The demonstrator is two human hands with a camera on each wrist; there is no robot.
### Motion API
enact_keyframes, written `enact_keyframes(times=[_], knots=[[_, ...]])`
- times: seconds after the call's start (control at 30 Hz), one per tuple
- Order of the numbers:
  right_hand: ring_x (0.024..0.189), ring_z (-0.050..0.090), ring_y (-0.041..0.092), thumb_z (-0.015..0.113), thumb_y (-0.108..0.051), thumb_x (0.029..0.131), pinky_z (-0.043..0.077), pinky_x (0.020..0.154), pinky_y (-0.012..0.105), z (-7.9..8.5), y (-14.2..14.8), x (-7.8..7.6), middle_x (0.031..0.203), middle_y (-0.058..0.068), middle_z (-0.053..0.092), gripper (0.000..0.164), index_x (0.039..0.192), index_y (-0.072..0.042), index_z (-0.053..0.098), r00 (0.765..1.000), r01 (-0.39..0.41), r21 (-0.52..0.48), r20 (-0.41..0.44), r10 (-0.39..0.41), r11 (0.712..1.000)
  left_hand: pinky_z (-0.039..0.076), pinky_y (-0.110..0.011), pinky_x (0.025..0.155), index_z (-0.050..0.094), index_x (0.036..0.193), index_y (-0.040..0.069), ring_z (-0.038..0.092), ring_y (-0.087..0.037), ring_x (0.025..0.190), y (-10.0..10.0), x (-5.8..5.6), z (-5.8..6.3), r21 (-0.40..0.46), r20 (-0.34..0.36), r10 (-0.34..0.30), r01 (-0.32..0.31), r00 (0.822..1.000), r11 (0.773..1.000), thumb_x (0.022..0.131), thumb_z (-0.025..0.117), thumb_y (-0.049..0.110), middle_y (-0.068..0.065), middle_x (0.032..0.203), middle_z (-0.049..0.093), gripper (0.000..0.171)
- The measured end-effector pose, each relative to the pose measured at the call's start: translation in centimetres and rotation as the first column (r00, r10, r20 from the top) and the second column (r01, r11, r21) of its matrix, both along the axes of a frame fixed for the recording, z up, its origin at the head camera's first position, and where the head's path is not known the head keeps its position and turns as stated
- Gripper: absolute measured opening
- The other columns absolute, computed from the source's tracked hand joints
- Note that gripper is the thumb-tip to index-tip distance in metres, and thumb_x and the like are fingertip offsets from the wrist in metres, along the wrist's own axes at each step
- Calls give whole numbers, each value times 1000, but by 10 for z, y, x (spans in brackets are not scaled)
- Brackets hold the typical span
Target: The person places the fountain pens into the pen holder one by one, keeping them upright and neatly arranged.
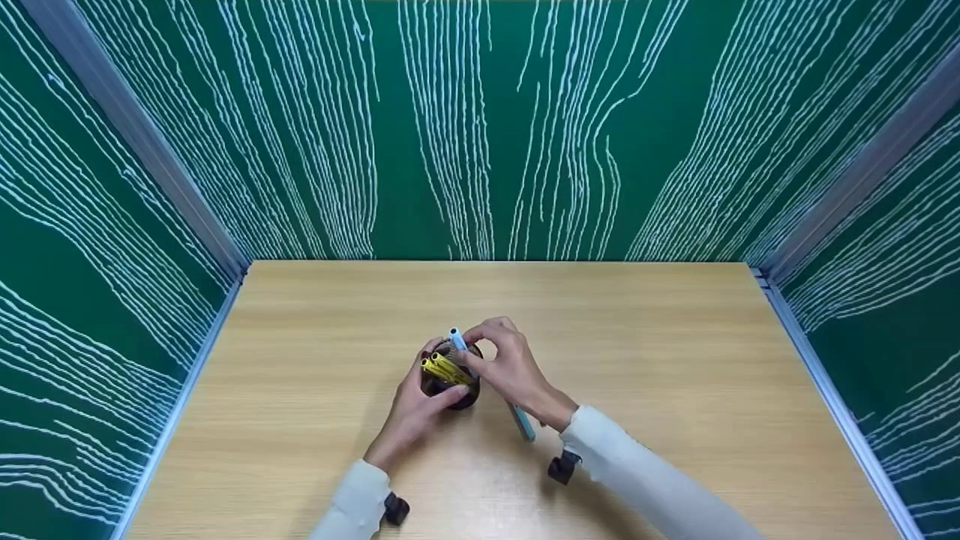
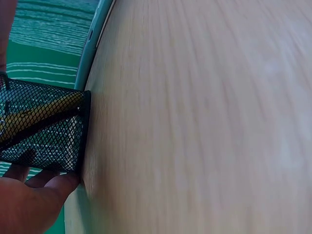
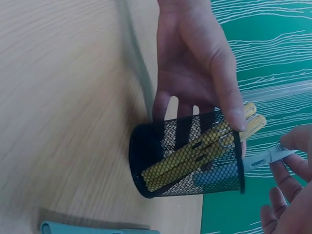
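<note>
A black mesh pen holder (image 1: 470,396) stands on the table, its cylinder best seen in the right wrist view. My left hand (image 1: 414,409) grips it from the left, thumb at the rim and fingers around the far side. Two yellow pens (image 3: 195,153) with clips lean inside the holder, their ends poking above the rim. Between thumb and fingers my right hand (image 1: 517,373) pinches the upper end of a light blue pen (image 3: 258,161), whose lower part is inside the mesh. Another light blue pen (image 1: 523,422) lies on the table below my right wrist, partly hidden by it.
The light wood table (image 1: 300,337) is bounded by green panels with white wavy lines (image 1: 450,127) at the back and both sides. Metal rails (image 1: 832,405) run along the table's side edges.
</note>
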State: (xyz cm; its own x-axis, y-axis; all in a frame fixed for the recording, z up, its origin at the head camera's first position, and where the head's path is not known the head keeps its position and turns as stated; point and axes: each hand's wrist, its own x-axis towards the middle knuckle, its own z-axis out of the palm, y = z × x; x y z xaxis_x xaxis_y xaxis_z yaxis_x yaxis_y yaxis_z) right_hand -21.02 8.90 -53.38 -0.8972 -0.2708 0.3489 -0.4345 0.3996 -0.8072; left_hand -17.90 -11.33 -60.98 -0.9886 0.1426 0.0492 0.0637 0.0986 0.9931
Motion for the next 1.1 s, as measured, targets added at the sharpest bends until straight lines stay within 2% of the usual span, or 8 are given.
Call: enact_keyframes(times=[0.17,0.33,0.53,0.63,0.83,1.0,1.1], knots=[[110,57,19,87,-11,95,46,99,44,-2,1,-1,103,-10,74,13,105,-17,82,1000,-6,-5,5,6,1000,40,-53,122,48,164,27,60,-27,133,1,0,0,3,-9,1,-1,1000,1000,93,90,25,-9,150,64,82],[111,57,20,86,-11,96,47,100,47,-2,3,-1,105,-7,76,13,109,-15,82,1000,-4,-5,6,4,1000,40,-52,122,45,166,22,60,-26,132,2,1,-1,4,-7,-3,3,1000,1000,93,89,25,-10,149,64,86],[113,57,20,85,-13,97,45,101,47,-4,13,0,107,-3,77,14,110,-11,82,1000,22,-7,17,-22,1000,41,-50,120,38,171,17,60,-26,130,3,0,0,-41,18,22,-21,1000,999,91,90,29,-13,148,65,96],[113,58,23,86,-10,96,45,100,46,-8,21,1,107,-4,77,15,110,-9,82,999,42,-10,11,-42,999,42,-49,119,37,171,16,61,-27,131,4,0,0,-26,23,14,-13,1000,1000,92,90,28,-15,149,63,96],[113,59,24,85,-11,97,51,94,52,-15,37,7,112,-5,73,13,108,-17,82,996,81,-8,35,-81,997,41,-47,120,37,172,16,59,-27,134,3,0,0,-4,23,15,-15,1000,1000,92,90,27,-15,152,62,96],[114,60,26,85,-9,96,49,103,55,-24,47,9,111,-2,73,14,106,-18,82,992,111,-3,52,-111,994,40,-47,122,37,172,18,58,-26,136,1,1,0,6,22,16,-16,1000,1000,92,90,26,-15,154,60,96],[112,61,27,85,-8,95,49,103,57,-31,54,12,110,-3,73,14,106,-17,82,991,120,-4,60,-119,993,42,-47,121,38,172,18,59,-26,134,2,1,0,25,27,14,-15,1000,1000,92,90,25,-16,153,60,96]])
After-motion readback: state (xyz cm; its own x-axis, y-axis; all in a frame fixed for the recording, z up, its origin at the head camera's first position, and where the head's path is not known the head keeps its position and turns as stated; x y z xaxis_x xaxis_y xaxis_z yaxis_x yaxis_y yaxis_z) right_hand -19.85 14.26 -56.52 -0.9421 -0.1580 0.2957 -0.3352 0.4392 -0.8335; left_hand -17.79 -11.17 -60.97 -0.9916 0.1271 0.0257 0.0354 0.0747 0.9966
